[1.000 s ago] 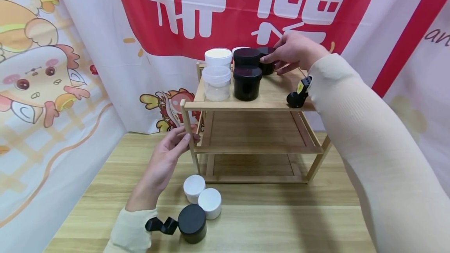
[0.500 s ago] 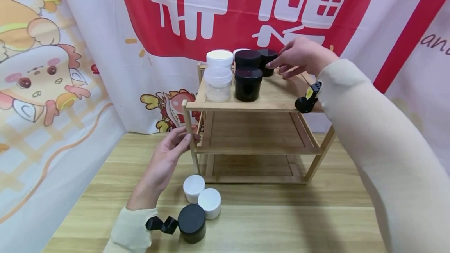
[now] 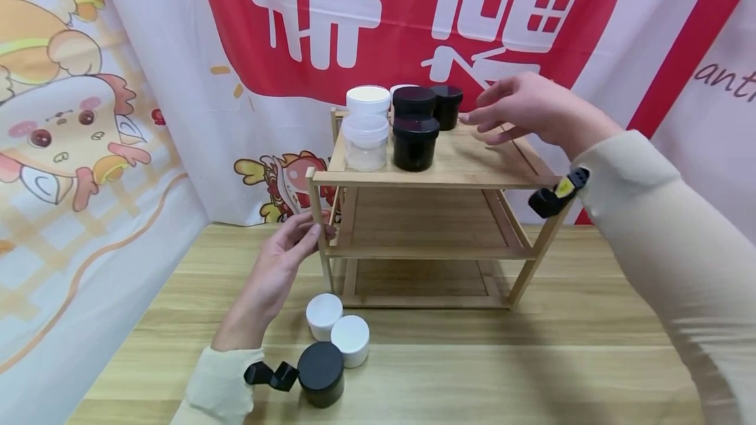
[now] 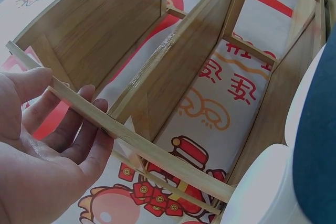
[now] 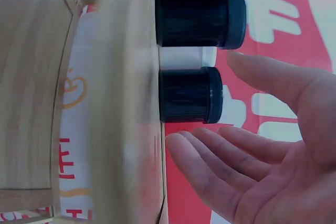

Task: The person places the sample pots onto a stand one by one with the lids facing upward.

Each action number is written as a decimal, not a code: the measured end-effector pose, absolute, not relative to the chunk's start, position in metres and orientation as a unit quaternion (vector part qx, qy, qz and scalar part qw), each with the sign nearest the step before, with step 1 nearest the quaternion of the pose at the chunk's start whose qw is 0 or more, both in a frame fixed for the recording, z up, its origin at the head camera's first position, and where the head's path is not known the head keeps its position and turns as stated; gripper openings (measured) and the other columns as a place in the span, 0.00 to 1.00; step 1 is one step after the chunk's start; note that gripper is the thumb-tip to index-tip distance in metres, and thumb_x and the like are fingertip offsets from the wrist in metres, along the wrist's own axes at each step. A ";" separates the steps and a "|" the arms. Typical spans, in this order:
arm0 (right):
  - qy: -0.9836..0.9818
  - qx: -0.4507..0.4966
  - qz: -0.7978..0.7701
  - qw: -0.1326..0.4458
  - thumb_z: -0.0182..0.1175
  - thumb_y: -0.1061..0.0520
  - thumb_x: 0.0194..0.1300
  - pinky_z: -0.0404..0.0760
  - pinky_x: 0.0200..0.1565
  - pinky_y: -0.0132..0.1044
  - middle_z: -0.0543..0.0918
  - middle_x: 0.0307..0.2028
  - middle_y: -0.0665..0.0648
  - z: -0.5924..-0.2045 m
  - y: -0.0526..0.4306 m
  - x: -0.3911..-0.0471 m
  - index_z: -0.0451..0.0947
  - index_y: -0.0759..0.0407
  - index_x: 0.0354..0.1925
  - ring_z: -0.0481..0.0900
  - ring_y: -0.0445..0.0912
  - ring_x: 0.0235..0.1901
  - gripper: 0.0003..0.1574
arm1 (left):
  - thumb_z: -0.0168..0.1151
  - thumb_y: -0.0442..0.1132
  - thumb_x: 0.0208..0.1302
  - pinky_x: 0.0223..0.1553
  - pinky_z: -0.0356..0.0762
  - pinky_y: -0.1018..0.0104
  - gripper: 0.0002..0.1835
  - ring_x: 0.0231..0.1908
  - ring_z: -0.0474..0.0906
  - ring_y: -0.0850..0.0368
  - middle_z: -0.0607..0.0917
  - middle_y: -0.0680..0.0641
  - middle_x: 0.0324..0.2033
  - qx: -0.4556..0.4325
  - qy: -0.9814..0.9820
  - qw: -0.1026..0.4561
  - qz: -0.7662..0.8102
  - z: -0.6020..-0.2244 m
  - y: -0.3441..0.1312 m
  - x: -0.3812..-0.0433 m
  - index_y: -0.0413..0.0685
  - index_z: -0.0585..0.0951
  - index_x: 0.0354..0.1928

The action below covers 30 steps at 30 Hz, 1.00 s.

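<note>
My left hand (image 3: 276, 271) grips the front left post of a three-tier wooden rack (image 3: 425, 180); the left wrist view has the thumb on one side of the post and the fingers curled round the other. Over the right part of the top shelf, my right hand (image 3: 534, 110) is spread and holds nothing. Just left of its fingertips stands a black lidded jar (image 5: 190, 95), apart from them. Beside that jar are two more black jars (image 3: 415, 144), a clear jar (image 3: 365, 143) and a white jar (image 3: 367, 100). Another white jar behind is mostly hidden.
On the wooden table (image 3: 449, 372), in front of the rack, two white jars (image 3: 351, 341) and a black jar (image 3: 321, 374) stand close together beside my left wrist. The two lower shelves (image 3: 431, 218) lie below the jars. A printed cloth (image 3: 283, 25) hangs behind.
My right hand has let go of the rear black jar and drawn away to the right, leaving it on the top shelf. My left hand keeps its grip on the post.
</note>
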State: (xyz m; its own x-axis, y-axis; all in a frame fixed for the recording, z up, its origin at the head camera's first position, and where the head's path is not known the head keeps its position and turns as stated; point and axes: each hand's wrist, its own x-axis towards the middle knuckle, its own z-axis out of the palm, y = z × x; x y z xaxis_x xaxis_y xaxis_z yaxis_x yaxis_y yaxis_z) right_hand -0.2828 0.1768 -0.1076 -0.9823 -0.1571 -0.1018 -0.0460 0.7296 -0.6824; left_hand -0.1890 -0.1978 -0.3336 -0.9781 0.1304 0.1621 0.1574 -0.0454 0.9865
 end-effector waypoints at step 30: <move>0.654 -0.301 -0.694 -0.016 0.54 0.72 0.78 0.92 0.53 0.38 0.89 0.56 0.59 -0.202 0.214 -0.180 0.77 0.69 0.66 0.91 0.49 0.54 0.22 | 0.57 0.47 0.84 0.78 0.65 0.50 0.21 0.63 0.80 0.57 0.87 0.55 0.55 -0.106 -0.694 0.014 -0.712 -0.334 -0.197 -0.189 0.52 0.76 0.72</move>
